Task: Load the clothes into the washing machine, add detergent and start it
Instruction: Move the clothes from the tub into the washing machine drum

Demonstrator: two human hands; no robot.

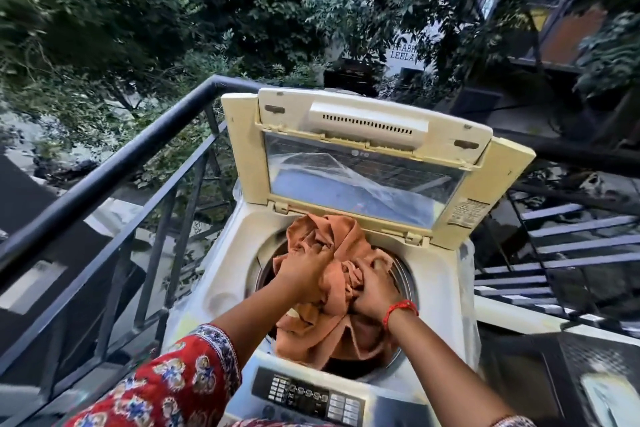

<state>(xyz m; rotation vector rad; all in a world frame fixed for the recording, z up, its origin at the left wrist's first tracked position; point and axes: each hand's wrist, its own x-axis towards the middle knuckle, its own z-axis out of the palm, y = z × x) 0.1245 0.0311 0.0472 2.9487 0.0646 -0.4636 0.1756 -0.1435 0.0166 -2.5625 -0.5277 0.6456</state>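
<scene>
A cream top-loading washing machine (pixel 221 288) stands in front of me with its lid (pixel 363 163) folded up at the back. A bundle of orange-brown cloth (pixel 325 333) fills the round drum opening and bulges above its rim. My left hand (pixel 304 270) grips the cloth near the top of the bundle. My right hand (pixel 375 291), with a red thread at the wrist, clutches a fold of the same cloth just to the right. The control panel (pixel 308 395) with buttons lies at the machine's near edge. No detergent is in view.
A black metal railing (pixel 114 170) runs along the left of the machine, with trees and ground beyond it. A dark railing and slatted bars (pixel 571 243) stand on the right. A dark appliance top (pixel 568 378) sits at the lower right.
</scene>
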